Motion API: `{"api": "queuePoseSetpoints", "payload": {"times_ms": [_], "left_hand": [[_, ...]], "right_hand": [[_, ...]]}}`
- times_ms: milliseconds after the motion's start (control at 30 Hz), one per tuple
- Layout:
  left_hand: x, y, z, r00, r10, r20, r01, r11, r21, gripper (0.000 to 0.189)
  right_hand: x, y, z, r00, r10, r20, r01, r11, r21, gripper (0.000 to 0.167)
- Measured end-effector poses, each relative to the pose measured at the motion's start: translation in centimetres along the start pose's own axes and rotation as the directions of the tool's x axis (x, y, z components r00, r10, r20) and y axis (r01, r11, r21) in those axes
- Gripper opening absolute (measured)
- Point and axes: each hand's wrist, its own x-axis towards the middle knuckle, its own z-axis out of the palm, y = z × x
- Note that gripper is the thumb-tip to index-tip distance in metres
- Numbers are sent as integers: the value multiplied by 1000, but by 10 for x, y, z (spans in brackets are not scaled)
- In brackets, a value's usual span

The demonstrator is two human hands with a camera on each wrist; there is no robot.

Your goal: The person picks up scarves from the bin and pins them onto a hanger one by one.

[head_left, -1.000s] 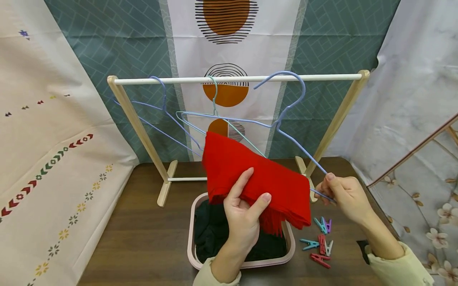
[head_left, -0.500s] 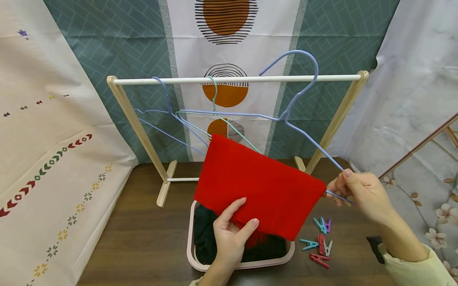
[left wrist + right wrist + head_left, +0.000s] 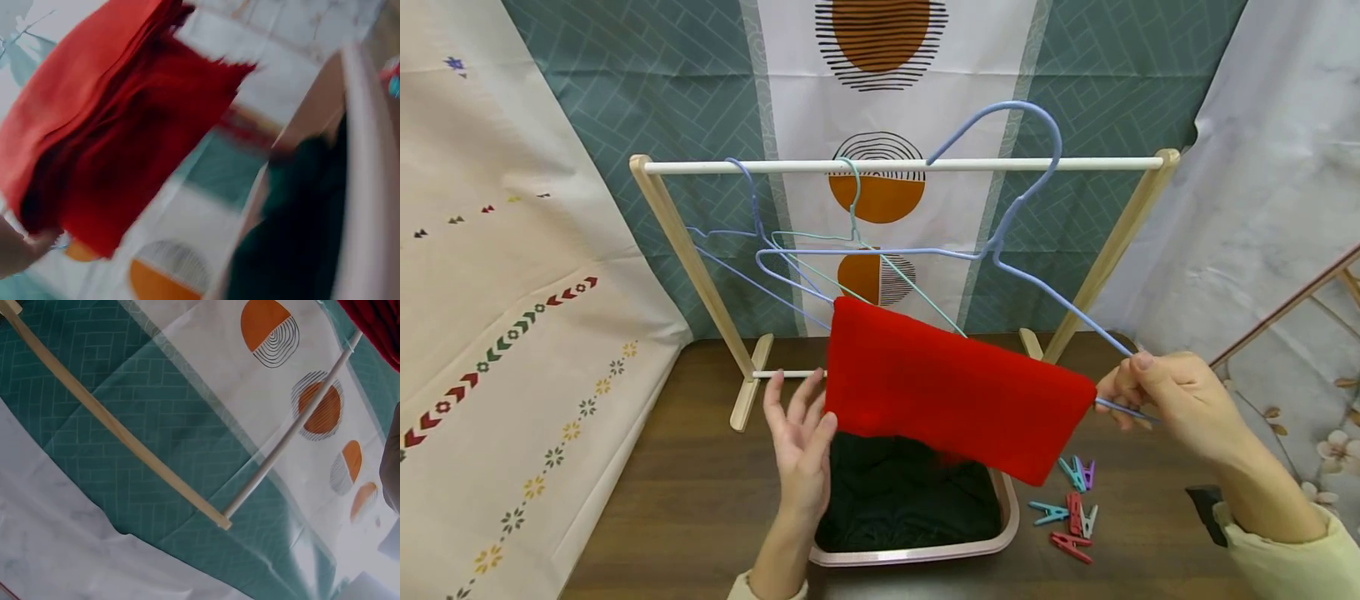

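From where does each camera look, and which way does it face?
Head: on the head, facing forward and down at the rack, red cloth and basket; left hand and right hand show.
Left wrist: on that wrist, towards red cloth and basket; partial hand at left edge.
Right wrist: on that wrist, towards rack and backdrop; sliver of hand at right edge.
Head and left wrist share the basket.

The head view is bright, left wrist blurred.
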Motion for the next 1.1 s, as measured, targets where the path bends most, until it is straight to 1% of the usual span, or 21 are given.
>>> {"api": "queuePoseSetpoints", "payload": {"times_ms": [33, 67, 133, 167, 233, 267, 300, 367, 400, 467, 533, 567, 633, 700, 833, 900, 933, 967, 1000, 1033, 1100], "left_hand": [[7, 4, -2, 1000, -6, -9, 6, 997, 75, 63], [14, 7, -4, 1000, -12, -10, 13, 988, 151, 63], [27, 13, -5, 999, -31, 28, 21, 956, 292, 64], [33, 15, -6, 997, -51, 56, 29, 939, 342, 65], [44, 17, -5, 988, -104, 113, 47, 907, 419, 67], [48, 17, -5, 982, -124, 141, 48, 893, 448, 69], [51, 17, -4, 977, -141, 162, 51, 884, 464, 70], [56, 15, -4, 968, -152, 198, 42, 882, 470, 73], [57, 15, -4, 965, -149, 215, 34, 886, 463, 74], [59, 13, -4, 959, -122, 256, 0, 903, 431, 75], [60, 14, -5, 949, -90, 302, -37, 921, 388, 73], [60, 15, -5, 941, -75, 330, -54, 930, 364, 72], [60, 17, -7, 923, -57, 380, -68, 949, 309, 67], [60, 22, -8, 904, -53, 425, -72, 959, 272, 59], [62, 30, -10, 863, -56, 503, -77, 968, 239, 47], [63, 33, -12, 850, -62, 523, -74, 969, 235, 43], [64, 35, -13, 847, -67, 528, -70, 969, 236, 41], [64, 35, -14, 847, -74, 526, -67, 968, 243, 41], [64, 36, -15, 852, -88, 516, -60, 963, 263, 40], [65, 36, -15, 861, -102, 499, -52, 957, 286, 40], [64, 35, -14, 884, -117, 452, -55, 935, 350, 40]], "right_hand": [[0, 1, 0, 1000, -2, 4, 2, 1000, -4, 40], [-1, 2, 0, 1000, -3, 5, 3, 1000, -11, 40], [-2, 3, -1, 1000, 6, 1, -6, 998, -59, 40], [-2, 4, -1, 1000, 8, 1, -8, 997, -76, 40], [-2, 3, -2, 1000, 10, 11, -9, 995, -99, 40], [-2, 3, -3, 1000, 10, 23, -7, 995, -104, 40], [-2, 2, -3, 999, 8, 36, -4, 994, -111, 40], [-1, 1, -4, 998, 4, 67, 4, 993, -117, 41], [0, 0, -5, 997, 0, 81, 10, 992, -123, 41], [0, 0, -6, 995, -4, 100, 17, 991, -133, 41], [1, 0, -6, 995, -5, 98, 19, 991, -133, 41], [0, 0, -6, 996, -8, 92, 20, 991, -129, 41], [-1, 0, -6, 997, -4, 79, 13, 992, -123, 41], [-2, 0, -6, 999, 3, 53, 2, 994, -109, 40], [-6, 0, -6, 999, 33, 1, -33, 991, -129, 40], [-7, -1, -5, 999, 38, -19, -40, 992, -123, 40], [-7, -1, -5, 999, 37, -21, -39, 993, -115, 40], [-8, -2, -4, 999, 30, -18, -31, 995, -98, 40], [-7, -2, -4, 1000, 20, -7, -20, 996, -81, 40], [-7, -3, -3, 1000, 11, 4, -11, 997, -75, 40], [-6, -6, -2, 1000, 5, 25, -3, 996, -85, 41]]}}
